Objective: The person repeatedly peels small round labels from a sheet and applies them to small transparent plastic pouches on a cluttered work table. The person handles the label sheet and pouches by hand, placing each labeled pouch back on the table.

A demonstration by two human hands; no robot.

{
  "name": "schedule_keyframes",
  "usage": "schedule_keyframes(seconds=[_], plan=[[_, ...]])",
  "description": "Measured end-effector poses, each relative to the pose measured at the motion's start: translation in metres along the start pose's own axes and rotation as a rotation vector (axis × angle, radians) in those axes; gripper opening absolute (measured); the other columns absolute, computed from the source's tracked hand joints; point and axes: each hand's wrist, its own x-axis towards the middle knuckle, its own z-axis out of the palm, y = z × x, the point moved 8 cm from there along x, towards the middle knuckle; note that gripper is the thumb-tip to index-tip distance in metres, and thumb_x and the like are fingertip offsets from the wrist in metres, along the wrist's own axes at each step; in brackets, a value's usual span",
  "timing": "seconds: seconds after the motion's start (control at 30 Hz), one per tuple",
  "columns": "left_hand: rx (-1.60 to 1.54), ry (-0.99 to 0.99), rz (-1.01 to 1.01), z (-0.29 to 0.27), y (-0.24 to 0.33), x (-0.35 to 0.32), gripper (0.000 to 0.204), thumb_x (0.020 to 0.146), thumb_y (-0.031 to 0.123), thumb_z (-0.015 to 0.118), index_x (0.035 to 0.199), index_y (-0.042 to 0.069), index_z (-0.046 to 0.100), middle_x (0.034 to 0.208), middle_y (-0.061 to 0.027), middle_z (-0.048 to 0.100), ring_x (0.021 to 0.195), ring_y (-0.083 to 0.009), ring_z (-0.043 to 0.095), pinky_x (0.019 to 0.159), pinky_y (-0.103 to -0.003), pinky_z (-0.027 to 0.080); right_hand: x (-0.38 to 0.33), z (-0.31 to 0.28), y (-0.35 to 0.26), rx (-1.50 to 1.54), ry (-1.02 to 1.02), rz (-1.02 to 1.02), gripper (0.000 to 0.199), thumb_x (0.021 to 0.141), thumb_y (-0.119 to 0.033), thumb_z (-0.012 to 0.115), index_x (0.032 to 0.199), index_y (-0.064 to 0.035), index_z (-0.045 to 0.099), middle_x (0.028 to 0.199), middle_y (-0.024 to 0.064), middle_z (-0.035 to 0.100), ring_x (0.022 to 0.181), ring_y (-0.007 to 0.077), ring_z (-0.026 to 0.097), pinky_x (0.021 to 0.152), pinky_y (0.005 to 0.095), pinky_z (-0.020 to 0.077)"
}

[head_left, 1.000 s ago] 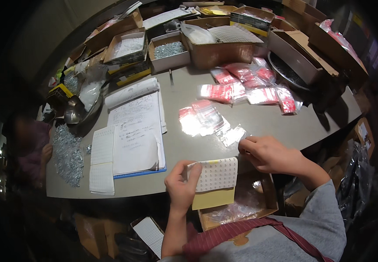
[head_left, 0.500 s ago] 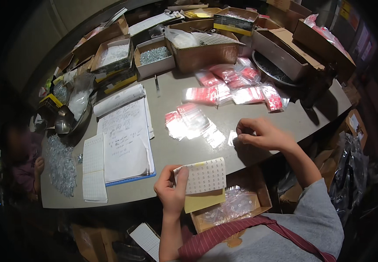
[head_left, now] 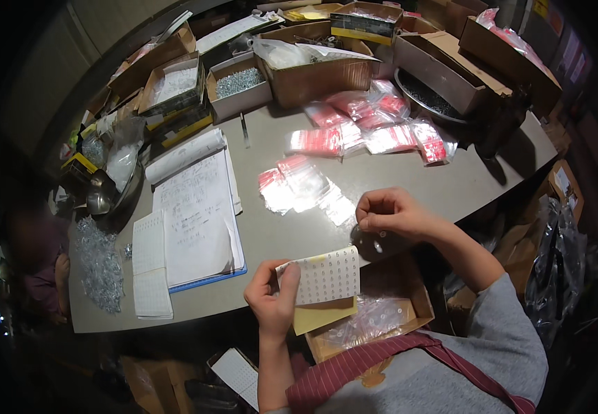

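We have before us a grey table (head_left: pixel 263 238), its near edge running just beyond our hands. At its far side we see a brown cardboard box (head_left: pixel 321 81) with clear plastic and paper at its top. An open notebook (head_left: pixel 195 207) lies left of the middle on a blue board. Below the near edge, an open carton (head_left: pixel 418 293) holds clear plastic bags (head_left: pixel 371 323). We find red and clear packets (head_left: pixel 320 141) heaped toward the back right, and nearer to us a flat, overlapping spread of shiny packets (head_left: pixel 304 186). A heap of small silvery metal pieces (head_left: pixel 99 269) lies at the table's left end, near a co-worker's hand (head_left: pixel 62 265). Our right hand (head_left: pixel 399 212) is above the near edge, thumb and forefinger curled close together; we cannot tell whether anything is between their tips. Our left hand (head_left: pixel 271 297) grips a white label sheet (head_left: pixel 330 276) by its left side, thumb on the front; in our view it overlaps the carton's near corner, with a yellow sheet (head_left: pixel 324 317) showing beneath it. A pen (head_left: pixel 245 131) lies beyond the notebook, and a tiny bright thing (head_left: pixel 378 246), too blurred to identify, shows just below our right hand.
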Motion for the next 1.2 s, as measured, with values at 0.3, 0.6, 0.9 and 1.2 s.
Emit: schedule_keyframes(seconds=[0.3,0.6,0.9,1.2], plan=[[-0.1,-0.009,0.003,0.0,-0.003,-0.002,0.011,0.093,0.004,0.069,0.098,-0.005,0.065,0.085,-0.0022,0.067,0.077,-0.0057,0.058,0.069,-0.02,0.045,-0.015,-0.002,0.004,-0.991,0.043,0.036,0.029,0.091,-0.026,0.069,0.105,-0.0008,0.063,0.087,0.0212,0.07,0.081,0.038,0.069,0.073,0.0447,0.0526],[-0.138,-0.001,-0.012,-0.002,-0.002,-0.002,0.013,0.095,0.005,0.067,0.102,-0.005,0.066,0.083,0.0004,0.063,0.072,-0.0026,0.053,0.064,-0.018,0.041,0.009,0.018,-0.035,-0.828,-0.253,-0.102,0.037,0.086,-0.03,0.077,0.104,-0.0012,0.061,0.088,0.0147,0.068,0.082,0.0324,0.066,0.072,0.0405,0.0506],[-0.063,-0.085,-0.114,0.002,0.001,0.006,0.02,0.1,0.007,0.062,0.115,-0.005,0.067,0.082,0.0024,0.06,0.07,-0.0003,0.05,0.06,-0.017,0.038,0.069,0.006,-0.024,-1.03,-0.019,-0.308,0.018,0.086,-0.007,0.066,0.098,0.0007,0.055,0.091,0.0194,0.063,0.085,0.0391,0.062,0.077,0.0455,0.0493],[-0.159,-0.072,-0.124,0.003,0.003,0.005,0.016,0.1,0.004,0.06,0.112,-0.006,0.065,0.091,-0.0084,0.072,0.079,-0.0062,0.064,0.068,-0.019,0.05,0.047,-0.017,-0.02,-1.258,-0.075,0.083,0.049,0.084,-0.038,0.078,0.105,0.001,0.058,0.097,0.0228,0.067,0.094,0.0441,0.065,0.081,0.049,0.0509]])
